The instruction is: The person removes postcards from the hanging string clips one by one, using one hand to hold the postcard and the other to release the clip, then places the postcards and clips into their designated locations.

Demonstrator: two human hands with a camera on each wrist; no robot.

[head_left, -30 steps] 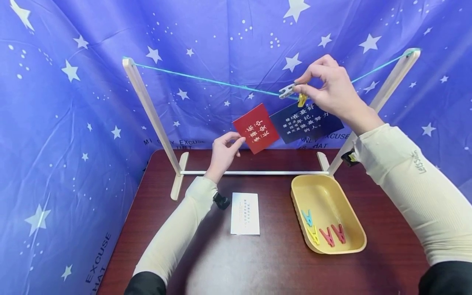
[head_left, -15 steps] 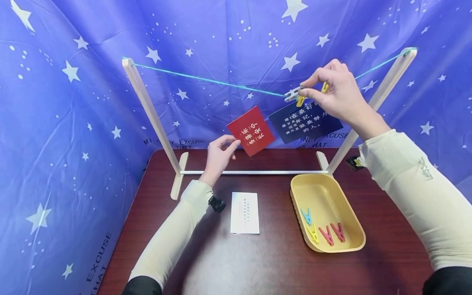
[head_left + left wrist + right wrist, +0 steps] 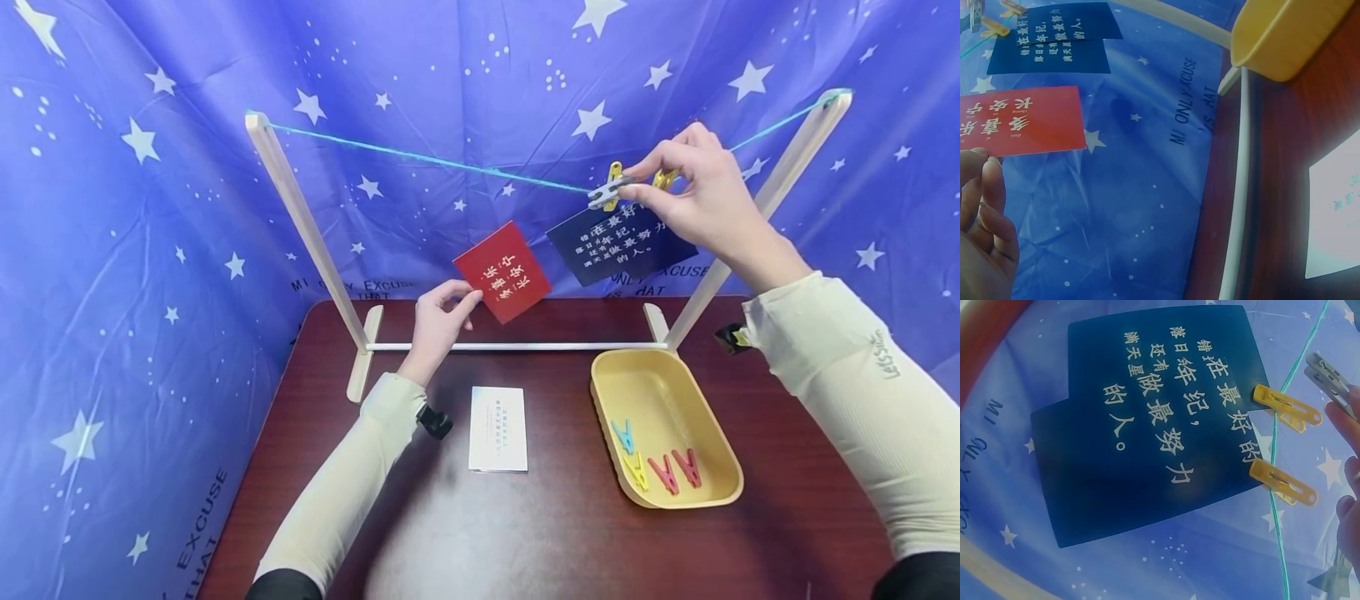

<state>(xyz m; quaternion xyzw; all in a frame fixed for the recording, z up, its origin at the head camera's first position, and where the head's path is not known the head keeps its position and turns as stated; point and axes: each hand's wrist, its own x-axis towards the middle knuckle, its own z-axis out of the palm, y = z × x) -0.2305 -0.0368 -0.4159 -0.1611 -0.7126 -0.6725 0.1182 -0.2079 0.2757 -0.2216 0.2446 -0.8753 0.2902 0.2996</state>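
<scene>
My left hand (image 3: pixel 438 325) pinches a red card (image 3: pixel 504 272) with white characters by its lower-left edge, below the green line (image 3: pixel 420 157). In my right hand (image 3: pixel 701 196) a grey clothespin (image 3: pixel 606 197) is pinched between thumb and index finger. From the right wrist view, that grey clothespin (image 3: pixel 1329 376) sits beside the line, apart from it. Two overlapping dark blue cards (image 3: pixel 1147 437) hang from the line by two yellow clothespins, an upper one (image 3: pixel 1288 405) and a lower one (image 3: pixel 1285 480).
Wooden posts, left (image 3: pixel 307 229) and right (image 3: pixel 798 175), carry the line, joined low down by a white rod (image 3: pixel 517 346). A yellow tray (image 3: pixel 731 454) holds red, yellow and blue clothespins. White cards (image 3: pixel 498 429) lie on the table (image 3: pixel 450 533). A starry blue cloth (image 3: pixel 165 275) hangs behind.
The red card has moved left and slightly down with my left hand. My right hand has shifted right along the line, still gripping the grey clothespin.
</scene>
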